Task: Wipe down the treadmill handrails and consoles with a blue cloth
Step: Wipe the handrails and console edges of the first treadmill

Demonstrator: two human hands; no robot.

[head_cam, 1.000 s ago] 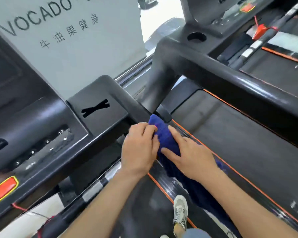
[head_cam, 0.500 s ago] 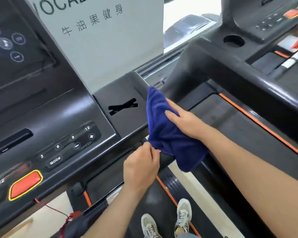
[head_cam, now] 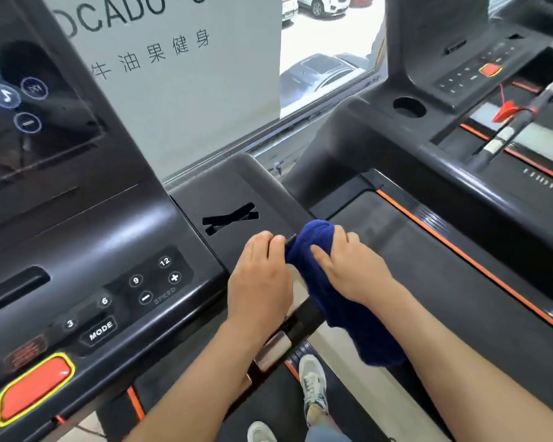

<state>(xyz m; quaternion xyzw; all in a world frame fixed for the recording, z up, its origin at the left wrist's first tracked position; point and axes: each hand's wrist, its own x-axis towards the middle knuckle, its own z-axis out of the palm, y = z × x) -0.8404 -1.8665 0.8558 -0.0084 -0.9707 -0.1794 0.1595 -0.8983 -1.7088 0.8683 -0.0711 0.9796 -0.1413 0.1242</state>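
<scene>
The blue cloth [head_cam: 316, 275] and right grip [head_cam: 348, 269] hide the handrail [head_cam: 304, 317] beneath them. The left grip [head_cam: 259, 282] curls over it, fingertips out of sight. The screen [head_cam: 29, 122] runs off the left edge and the sign [head_cam: 189, 90] off the top. The far buttons [head_cam: 470, 74] are too small to read.

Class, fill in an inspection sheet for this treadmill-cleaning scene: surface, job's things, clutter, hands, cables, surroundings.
Surface: dark console with speed keys, a red stop button and a black tape cross.
Job's things: blue cloth wrapped over the handrail, tail hanging down.
Clutter: nothing seen.
Hands: right hand grips the cloth on the rail; left hand curls over the handrail beside it.
Cables: red safety cord on the neighbouring treadmill.
Surroundings: printed window sign; parked cars outside; shoes below.
</scene>
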